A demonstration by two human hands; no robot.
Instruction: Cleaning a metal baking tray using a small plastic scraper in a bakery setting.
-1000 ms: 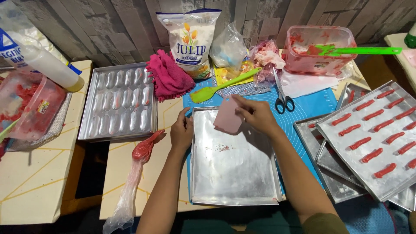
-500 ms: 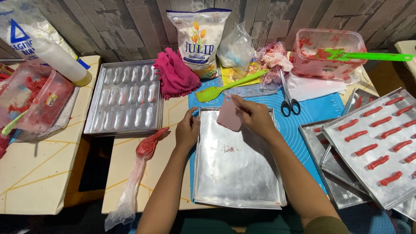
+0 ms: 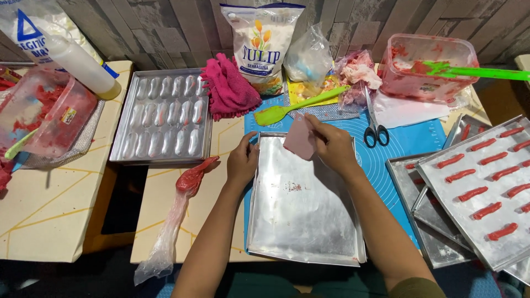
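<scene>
Blue mat (image 3: pixel 406 140) | left hand (image 3: pixel 243 161) grips tray (image 3: pixel 301 215) edge | right hand (image 3: pixel 331 146) holds pink scraper (image 3: pixel 299 139) above it

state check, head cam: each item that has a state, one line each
left hand: gripping tray edge
right hand: holding pink scraper
flat tray: nearly bare, few red crumbs
right tray: rows of red strips
piping bag: lying, red paste at tip
scissors: closed

Two hands, the left hand (image 3: pixel 243 163) and the right hand (image 3: pixel 331 146). One pink scraper (image 3: pixel 300 138) and one bare baking tray (image 3: pixel 301 221). One mould tray (image 3: pixel 163 116) with oval hollows. Two green spatulas (image 3: pixel 301 106). One pair of scissors (image 3: pixel 375 129), one piping bag (image 3: pixel 179 212), one pink cloth (image 3: pixel 229 88), one flour bag (image 3: pixel 259 44). Ten red dough strips (image 3: pixel 473 193) are in view on the right-hand tray (image 3: pixel 441 193)
</scene>
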